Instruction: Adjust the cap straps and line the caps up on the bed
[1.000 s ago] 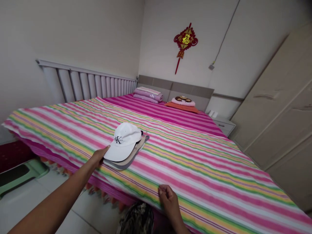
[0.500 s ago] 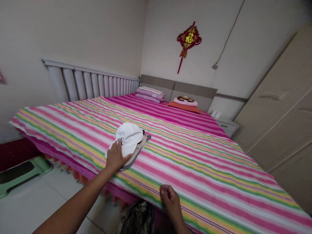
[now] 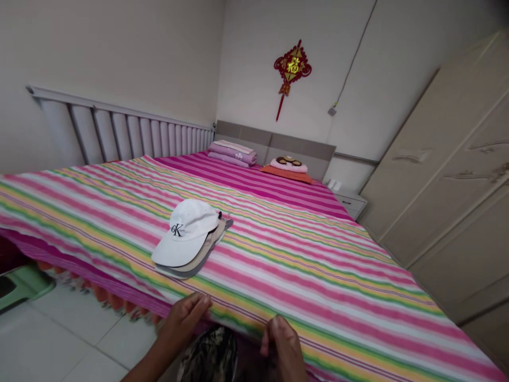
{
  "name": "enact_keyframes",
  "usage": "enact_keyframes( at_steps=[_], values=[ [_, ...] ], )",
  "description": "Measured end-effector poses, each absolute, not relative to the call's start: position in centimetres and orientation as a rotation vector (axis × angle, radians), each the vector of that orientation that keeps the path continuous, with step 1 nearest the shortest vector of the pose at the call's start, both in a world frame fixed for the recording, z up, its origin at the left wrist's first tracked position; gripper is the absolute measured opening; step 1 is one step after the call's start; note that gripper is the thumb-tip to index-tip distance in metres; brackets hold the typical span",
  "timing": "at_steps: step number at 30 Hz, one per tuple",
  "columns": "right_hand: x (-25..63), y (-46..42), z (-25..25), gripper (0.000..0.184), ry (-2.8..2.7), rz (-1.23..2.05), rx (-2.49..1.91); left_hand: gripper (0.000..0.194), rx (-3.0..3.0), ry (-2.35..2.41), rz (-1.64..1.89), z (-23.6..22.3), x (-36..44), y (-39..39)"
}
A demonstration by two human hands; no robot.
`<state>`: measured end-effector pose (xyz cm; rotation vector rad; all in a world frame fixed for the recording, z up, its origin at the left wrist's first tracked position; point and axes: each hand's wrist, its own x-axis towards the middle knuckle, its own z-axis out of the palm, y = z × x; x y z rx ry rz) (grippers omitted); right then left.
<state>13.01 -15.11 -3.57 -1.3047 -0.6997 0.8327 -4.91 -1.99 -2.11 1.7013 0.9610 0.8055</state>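
Observation:
A white cap (image 3: 186, 233) with a black logo tops a stack of three caps, over a beige one and a grey one (image 3: 191, 269), on the striped bedspread (image 3: 302, 260). My left hand (image 3: 183, 319) hovers at the bed's near edge, below the stack and apart from it. Its fingers are loosely stretched and hold nothing. My right hand (image 3: 283, 345) rests at the same edge with its fingers curled in; what they hold is hidden. A camouflage-patterned cloth thing (image 3: 212, 356) sits low between my hands, partly cut off by the frame.
Folded pink bedding (image 3: 234, 154) and a small pillow (image 3: 289, 164) lie at the headboard. A padded rail (image 3: 119, 132) runs along the left wall. There is a wardrobe (image 3: 449, 175) on the right, a nightstand (image 3: 345, 200) beyond the bed and a green stool (image 3: 19, 281) on the floor at the left.
My left hand has let go of the white cap and drawn back to the bed's near edge. The cap stack stays in place. The view has shifted slightly.

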Motion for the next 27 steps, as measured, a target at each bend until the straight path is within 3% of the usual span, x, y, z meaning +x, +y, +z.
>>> enact_keyframes(
  at_steps=[8,12,27],
  values=[
    [15.2,-17.3,6.1,0.051,-0.661,0.750,-0.967,0.048,1.875,1.009,1.009,5.3,-2.7,-1.2],
    [16.2,-18.2,8.6,0.054,-0.611,0.782,-0.930,0.048,1.872,0.924,1.011,6.4,-1.9,-1.4],
    [15.5,-19.3,5.2,0.049,-0.659,0.752,-1.104,0.044,1.872,1.024,0.973,4.0,-1.7,-0.5]
  ],
)
